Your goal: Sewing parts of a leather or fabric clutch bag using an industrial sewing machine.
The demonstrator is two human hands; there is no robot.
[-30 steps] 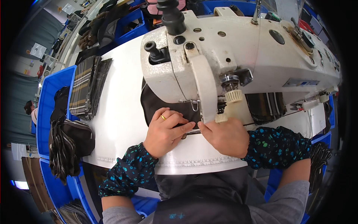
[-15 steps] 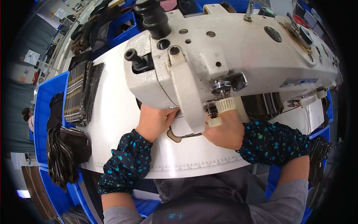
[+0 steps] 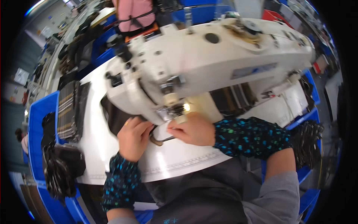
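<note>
A dark piece of cloth (image 3: 116, 116) is laid on the white table (image 3: 175, 161), at the left end of the sewing machine (image 3: 209, 59), and is partly hidden beneath the machine head. The left hand (image 3: 133, 137) is placed at the near right edge of this cloth, with its fingers bent and its thumb brought close to the forefinger; whether the cloth is pinched there cannot be told. The right hand (image 3: 194, 128) is held just right of the needle area, with its fingers curled in loosely and its thumb and forefinger pointed left; whether anything is gripped by it cannot be told, as its fingertips are blurred. The two hands are set apart by a narrow gap. Both forearms are covered by dark sleeves (image 3: 251, 137) speckled with blue and green. A small light (image 3: 186, 107) is seen lit beside the machine's needle area. Under the machine arm, to the right, striped cloth (image 3: 235, 99) is laid. On the far left of the table, a stack of striped pieces (image 3: 68, 112) is leaned beside a blue bin (image 3: 37, 125), and dark pouches (image 3: 71, 160) are hung over the bin's near side.
</note>
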